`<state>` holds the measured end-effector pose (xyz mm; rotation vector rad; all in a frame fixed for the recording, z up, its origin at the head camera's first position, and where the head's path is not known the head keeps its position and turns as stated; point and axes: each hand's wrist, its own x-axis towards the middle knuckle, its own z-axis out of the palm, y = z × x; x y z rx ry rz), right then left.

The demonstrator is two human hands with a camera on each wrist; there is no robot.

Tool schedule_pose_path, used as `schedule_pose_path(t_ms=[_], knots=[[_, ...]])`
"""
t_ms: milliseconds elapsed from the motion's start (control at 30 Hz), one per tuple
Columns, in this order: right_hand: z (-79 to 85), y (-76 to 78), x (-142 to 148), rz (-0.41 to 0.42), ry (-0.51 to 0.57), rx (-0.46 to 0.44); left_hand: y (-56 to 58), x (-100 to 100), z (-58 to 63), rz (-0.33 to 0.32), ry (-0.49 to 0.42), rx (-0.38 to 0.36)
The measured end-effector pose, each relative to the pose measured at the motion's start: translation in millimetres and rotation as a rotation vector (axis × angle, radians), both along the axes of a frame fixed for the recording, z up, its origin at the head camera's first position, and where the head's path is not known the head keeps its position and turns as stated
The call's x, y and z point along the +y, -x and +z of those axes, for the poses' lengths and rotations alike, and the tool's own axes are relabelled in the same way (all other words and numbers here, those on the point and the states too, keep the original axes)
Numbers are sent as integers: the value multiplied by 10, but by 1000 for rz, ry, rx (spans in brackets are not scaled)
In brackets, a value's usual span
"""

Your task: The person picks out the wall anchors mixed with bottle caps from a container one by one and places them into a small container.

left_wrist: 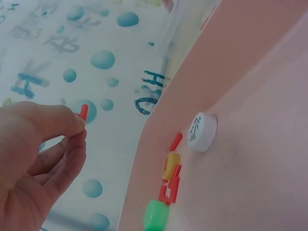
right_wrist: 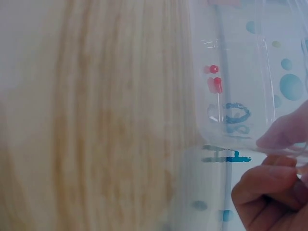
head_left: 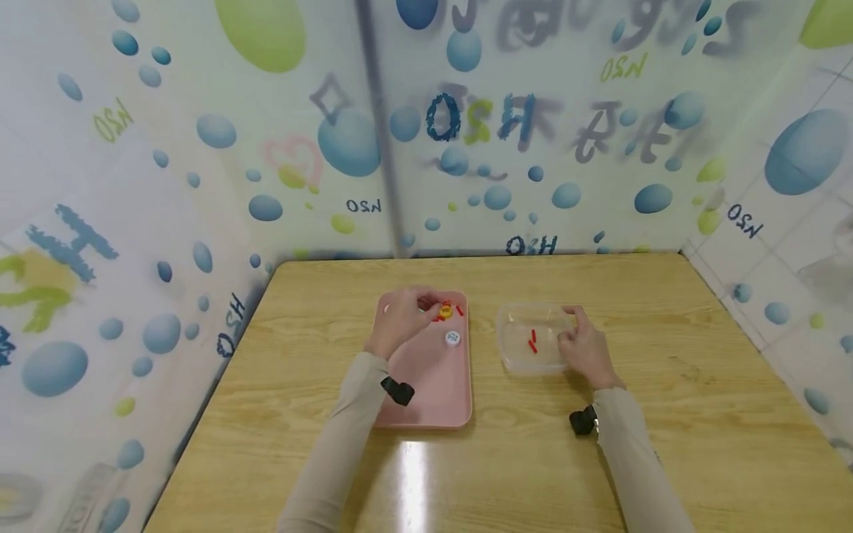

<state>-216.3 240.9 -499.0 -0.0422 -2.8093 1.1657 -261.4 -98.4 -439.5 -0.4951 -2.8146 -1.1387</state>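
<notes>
My left hand (head_left: pixel 401 320) is over the far part of a pink tray (head_left: pixel 433 400). In the left wrist view its thumb and fingers pinch a small red stick (left_wrist: pixel 83 112). Below it on the tray lie several red sticks (left_wrist: pixel 176 141), a yellow cap (left_wrist: pixel 170 166), a green cap (left_wrist: pixel 156 215) and a white cap (left_wrist: pixel 203 131) with dark markings. My right hand (head_left: pixel 586 346) grips the right wall of a clear plastic container (head_left: pixel 513 364), thumb inside and fingers outside. Two red sticks (head_left: pixel 533 346) lie in that container.
Tray and container stand side by side on a wooden table (head_left: pixel 533 459), a narrow strip of wood between them. Behind the table's far edge hangs a patterned curtain (head_left: pixel 466 148), with more of it along both sides.
</notes>
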Motion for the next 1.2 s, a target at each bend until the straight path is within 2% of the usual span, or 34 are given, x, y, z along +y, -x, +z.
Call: schedule_pose_path(t_ms=[200, 367, 500, 700, 800, 1033, 1200], knots=[[-17, 16, 12, -6, -13, 7, 40, 126, 12, -129, -128, -98], [-14, 17, 13, -9, -6, 18, 70, 272, 19, -195, -134, -74], [-10, 8, 13, -8, -2, 8, 72, 356, 35, -196, -98, -49], [5, 2, 10, -7, 10, 0, 69, 435, 62, -189, -85, -83], [13, 7, 9, -10, 5, -1, 70, 485, 71, -207, -92, -101], [4, 8, 8, -10, 2, 3, 82, 639, 59, -256, -109, -82], [1, 0, 0, -9, 7, 10, 98, 767, 44, -283, -134, -109]])
